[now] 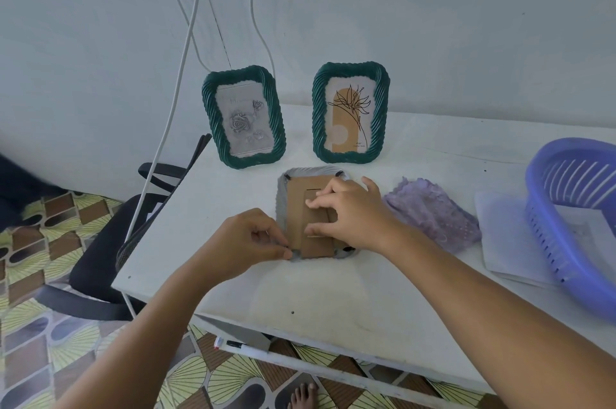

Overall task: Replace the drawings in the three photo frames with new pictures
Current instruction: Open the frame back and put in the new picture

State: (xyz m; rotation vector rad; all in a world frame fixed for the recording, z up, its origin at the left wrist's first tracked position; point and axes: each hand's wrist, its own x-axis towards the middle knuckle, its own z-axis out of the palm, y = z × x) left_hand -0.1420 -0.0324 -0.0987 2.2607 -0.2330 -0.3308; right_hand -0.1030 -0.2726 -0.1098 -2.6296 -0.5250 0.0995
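A third photo frame (282,205) lies face down in the middle of the white table (333,292), its brown cardboard backing (298,208) facing up. My left hand (246,238) pinches a small black clip at the backing's near left corner. My right hand (350,211) rests on the backing with its fingers spread flat on it. Two green frames stand upright behind: the left frame (242,118) shows a grey rose drawing, the right frame (350,113) shows a line flower on tan.
A purple cloth (433,215) lies right of the flat frame. A purple plastic basket (573,218) sits on white paper sheets (500,242) at the right edge. A black office chair (133,228) stands left of the table; white cables (173,101) hang down the wall.
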